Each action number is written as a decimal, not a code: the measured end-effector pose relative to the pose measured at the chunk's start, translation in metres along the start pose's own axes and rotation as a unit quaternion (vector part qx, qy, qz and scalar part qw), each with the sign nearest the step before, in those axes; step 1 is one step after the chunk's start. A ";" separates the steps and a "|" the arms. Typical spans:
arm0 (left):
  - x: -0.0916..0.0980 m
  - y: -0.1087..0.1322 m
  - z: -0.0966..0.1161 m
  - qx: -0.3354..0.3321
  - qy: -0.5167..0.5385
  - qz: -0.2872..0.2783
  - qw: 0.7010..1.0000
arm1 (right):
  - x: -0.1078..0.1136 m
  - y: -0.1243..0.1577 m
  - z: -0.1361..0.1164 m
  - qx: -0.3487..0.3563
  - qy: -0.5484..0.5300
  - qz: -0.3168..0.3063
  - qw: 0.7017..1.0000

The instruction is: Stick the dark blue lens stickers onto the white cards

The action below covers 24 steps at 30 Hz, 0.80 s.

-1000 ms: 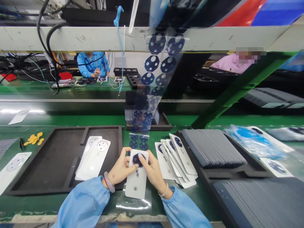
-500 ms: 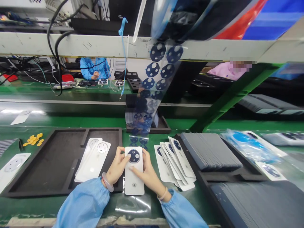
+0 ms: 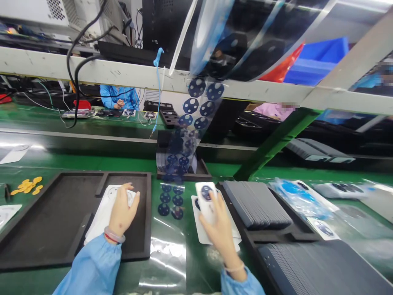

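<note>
My right hand (image 3: 219, 223) grips a white phone back cover (image 3: 202, 205) with a dark round camera sticker on it. That cover is over a pile of similar white covers (image 3: 198, 231) on the right, partly hidden by my hand. On the left, my left hand (image 3: 123, 209) reaches over white covers (image 3: 100, 217) with plain camera rings, lying in a black tray (image 3: 46, 221). Its fingers are apart, and I see nothing held in them. Between my hands hangs a clear strip of dark round stickers (image 3: 165, 198), its lower end lying on the green bench.
Black trays on the right hold rows of grey sheets (image 3: 258, 205). Yellow discs (image 3: 27, 185) lie at the left. A bagged blue item (image 3: 302, 198) sits at the far right. A green post (image 3: 276, 141) slants across the back; a co-worker in blue (image 3: 119, 98) sits beyond.
My hands have parted. The right one has carried the stickered cover from the middle to the pile on the right; the left one has let go and moved left to the tray.
</note>
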<state>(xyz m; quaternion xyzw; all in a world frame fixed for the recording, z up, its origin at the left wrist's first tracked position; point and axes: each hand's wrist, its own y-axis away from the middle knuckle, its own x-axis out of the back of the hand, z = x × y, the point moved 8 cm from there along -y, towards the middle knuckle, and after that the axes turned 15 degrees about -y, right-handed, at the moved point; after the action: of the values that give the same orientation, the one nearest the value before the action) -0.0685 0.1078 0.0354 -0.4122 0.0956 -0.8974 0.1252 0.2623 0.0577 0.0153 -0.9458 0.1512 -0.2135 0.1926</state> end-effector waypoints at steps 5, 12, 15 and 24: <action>0.012 -0.006 -0.038 0.027 -0.387 0.004 0.922 | 0.047 -0.011 0.066 -0.044 0.063 0.001 0.997; 0.000 -0.003 -0.050 0.040 -0.451 -0.141 0.880 | -0.066 0.004 -0.020 0.097 0.009 -0.213 0.972; 0.004 -0.006 -0.046 0.046 -0.440 -0.133 0.887 | -0.112 0.009 -0.035 0.123 0.004 -0.309 0.943; 0.015 -0.008 -0.031 0.069 -0.408 -0.053 0.909 | -0.136 0.008 -0.012 0.169 0.124 -0.352 0.912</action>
<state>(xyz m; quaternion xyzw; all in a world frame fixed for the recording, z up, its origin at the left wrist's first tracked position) -0.1029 0.1130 0.0290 -0.7370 -0.0475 -0.6608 0.1334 0.1381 0.0970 -0.0250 -0.8569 -0.2076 -0.4054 0.2417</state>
